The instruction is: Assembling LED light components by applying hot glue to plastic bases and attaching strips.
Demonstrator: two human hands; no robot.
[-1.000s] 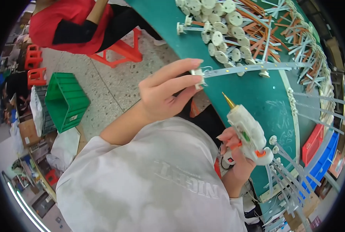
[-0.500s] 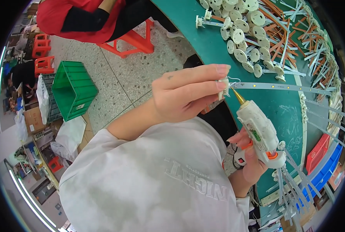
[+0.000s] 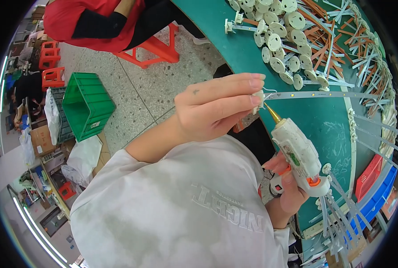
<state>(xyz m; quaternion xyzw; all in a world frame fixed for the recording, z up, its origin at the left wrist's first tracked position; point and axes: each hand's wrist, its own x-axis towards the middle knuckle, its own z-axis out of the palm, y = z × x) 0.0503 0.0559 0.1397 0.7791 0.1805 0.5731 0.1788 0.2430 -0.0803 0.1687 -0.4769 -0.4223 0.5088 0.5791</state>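
Note:
My left hand (image 3: 219,105) pinches a small white plastic end piece (image 3: 258,103) between thumb and fingers, which hide part of it. From that piece a narrow LED strip (image 3: 319,94) runs out to the right above the green table, and a thin pale wire (image 3: 268,90) loops at the joint. My right hand (image 3: 290,183) is wrapped round the handle of a white hot glue gun (image 3: 297,149) with an orange trigger. Its brass nozzle (image 3: 272,112) points up and left, with the tip at or very near the end piece; contact cannot be made out.
Many white round plastic discs (image 3: 277,42) with strips are heaped on the table (image 3: 226,40). Finished-looking strips (image 3: 342,210) hang over the right edge near a red basket (image 3: 368,176) and a blue bin (image 3: 377,196). A green crate (image 3: 89,107) and a person in red (image 3: 94,22) are left.
The strip's far end has swung slightly away from me. Both hands keep their grips, and the glue gun's nozzle stays close to the end piece.

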